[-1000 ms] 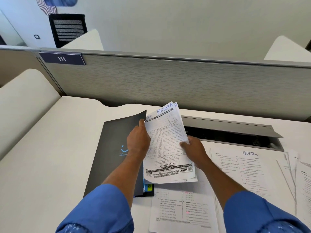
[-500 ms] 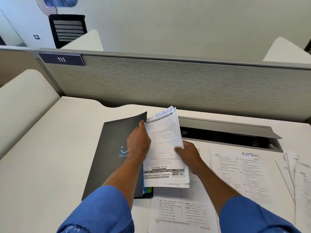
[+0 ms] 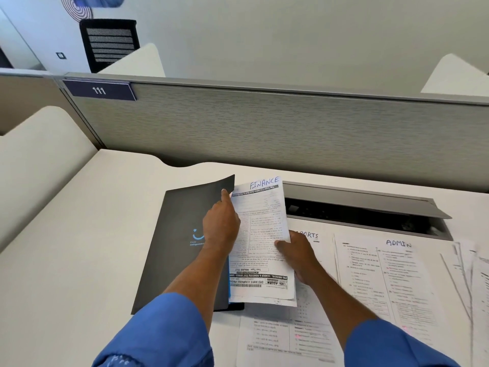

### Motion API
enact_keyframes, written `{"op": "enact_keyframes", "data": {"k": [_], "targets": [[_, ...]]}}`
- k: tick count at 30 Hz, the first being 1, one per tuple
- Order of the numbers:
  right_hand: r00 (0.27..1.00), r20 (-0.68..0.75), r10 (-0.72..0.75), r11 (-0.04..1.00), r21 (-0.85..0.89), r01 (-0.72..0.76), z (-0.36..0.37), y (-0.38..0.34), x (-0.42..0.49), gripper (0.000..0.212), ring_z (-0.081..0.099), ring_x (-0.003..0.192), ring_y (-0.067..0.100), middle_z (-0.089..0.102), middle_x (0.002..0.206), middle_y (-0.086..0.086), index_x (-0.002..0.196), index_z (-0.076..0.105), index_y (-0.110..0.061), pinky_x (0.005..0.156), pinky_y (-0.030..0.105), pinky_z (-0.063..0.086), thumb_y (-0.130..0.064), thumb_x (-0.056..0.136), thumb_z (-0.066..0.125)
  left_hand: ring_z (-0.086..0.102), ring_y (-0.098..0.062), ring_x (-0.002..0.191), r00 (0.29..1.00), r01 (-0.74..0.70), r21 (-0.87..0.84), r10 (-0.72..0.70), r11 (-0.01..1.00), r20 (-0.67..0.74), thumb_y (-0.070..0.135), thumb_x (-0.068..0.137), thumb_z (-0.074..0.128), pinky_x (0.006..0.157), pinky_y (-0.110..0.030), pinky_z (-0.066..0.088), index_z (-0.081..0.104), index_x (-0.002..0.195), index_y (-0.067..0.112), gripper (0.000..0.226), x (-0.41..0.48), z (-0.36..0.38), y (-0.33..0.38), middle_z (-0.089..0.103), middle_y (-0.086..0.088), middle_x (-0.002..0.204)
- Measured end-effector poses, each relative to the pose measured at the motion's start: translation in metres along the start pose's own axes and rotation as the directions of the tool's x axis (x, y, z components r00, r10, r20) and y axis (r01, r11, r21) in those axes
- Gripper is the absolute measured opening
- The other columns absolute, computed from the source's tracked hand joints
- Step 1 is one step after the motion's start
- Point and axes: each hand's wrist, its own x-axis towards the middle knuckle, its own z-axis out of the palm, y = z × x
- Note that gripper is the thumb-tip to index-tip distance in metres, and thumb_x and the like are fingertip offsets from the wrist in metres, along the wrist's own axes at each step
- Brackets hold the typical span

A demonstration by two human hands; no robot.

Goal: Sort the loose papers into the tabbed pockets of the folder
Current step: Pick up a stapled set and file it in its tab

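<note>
A charcoal-black folder (image 3: 182, 260) bears a small light-blue smile mark (image 3: 198, 236). The white top sheet (image 3: 264, 234), dense with black print, carries "FINANCE" in blue ink. A second sheet (image 3: 383, 274), also white, reads "ADMIN" in dark ink. Both sleeves (image 3: 169, 332) are bright blue. The desk (image 3: 79, 247) is cream, the partition (image 3: 264, 128) grey with fine woven streaks, and its navy plate (image 3: 99, 90) is numbered 111 in white.
</note>
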Motion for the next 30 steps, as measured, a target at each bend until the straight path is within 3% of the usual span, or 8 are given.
{"op": "enact_keyframes", "data": {"k": [12, 17, 23, 27, 30], "targets": [[1.000, -0.002, -0.025, 0.999, -0.028, 0.025, 0.030, -0.028, 0.005, 0.023, 0.072, 0.093, 0.025, 0.073, 0.112, 0.008, 0.116, 0.065, -0.009, 0.085, 0.046, 0.060, -0.012, 0.096, 0.055, 0.064, -0.029, 0.094, 1.000, 0.003, -0.009, -0.003, 1.000, 0.007, 0.017, 0.096, 0.044, 0.075, -0.040, 0.050, 0.025, 0.149, 0.011, 0.057, -0.002, 0.002, 0.006, 0.064, -0.011, 0.113], [0.990, -0.121, -0.070, 0.983, -0.178, 0.048, 0.043, -0.032, 0.002, 0.022, 0.068, 0.096, 0.025, 0.069, 0.117, 0.010, 0.114, 0.054, -0.008, 0.079, 0.038, 0.060, -0.015, 0.094, 0.059, 0.065, -0.025, 0.089, 1.000, 0.003, -0.021, -0.003, 1.000, 0.012, 0.022, 0.096, 0.047, 0.071, -0.038, 0.052, 0.023, 0.150, 0.012, 0.059, 0.000, 0.002, 0.004, 0.063, -0.008, 0.109], [0.973, -0.137, -0.183, 0.919, -0.375, 0.120, 0.056, -0.031, -0.011, 0.021, 0.070, 0.095, 0.032, 0.070, 0.117, 0.010, 0.116, 0.052, -0.012, 0.078, 0.044, 0.061, -0.017, 0.096, 0.057, 0.066, -0.026, 0.092, 0.999, 0.009, -0.046, -0.007, 0.999, 0.032, 0.025, 0.095, 0.050, 0.071, -0.039, 0.052, 0.024, 0.149, 0.013, 0.061, -0.001, 0.004, 0.004, 0.062, -0.008, 0.113], [0.961, -0.192, -0.200, 0.930, -0.345, 0.125, 0.070, -0.034, -0.017, 0.019, 0.069, 0.091, 0.032, 0.072, 0.109, 0.010, 0.114, 0.060, -0.014, 0.075, 0.045, 0.061, -0.014, 0.096, 0.053, 0.064, -0.030, 0.099, 0.998, 0.023, -0.029, -0.022, 0.999, 0.052, 0.020, 0.095, 0.047, 0.076, -0.042, 0.052, 0.023, 0.149, 0.014, 0.060, -0.001, 0.005, 0.007, 0.060, -0.009, 0.121], [0.962, -0.242, -0.129, 0.967, -0.245, 0.068, 0.078, -0.037, -0.015, 0.017, 0.067, 0.087, 0.028, 0.073, 0.103, 0.007, 0.105, 0.067, -0.015, 0.073, 0.040, 0.060, -0.013, 0.095, 0.053, 0.066, -0.029, 0.097, 0.998, 0.021, -0.035, -0.019, 0.999, 0.059, 0.024, 0.096, 0.049, 0.074, -0.042, 0.055, 0.023, 0.149, 0.015, 0.059, -0.001, 0.005, 0.007, 0.061, -0.007, 0.121]]}}
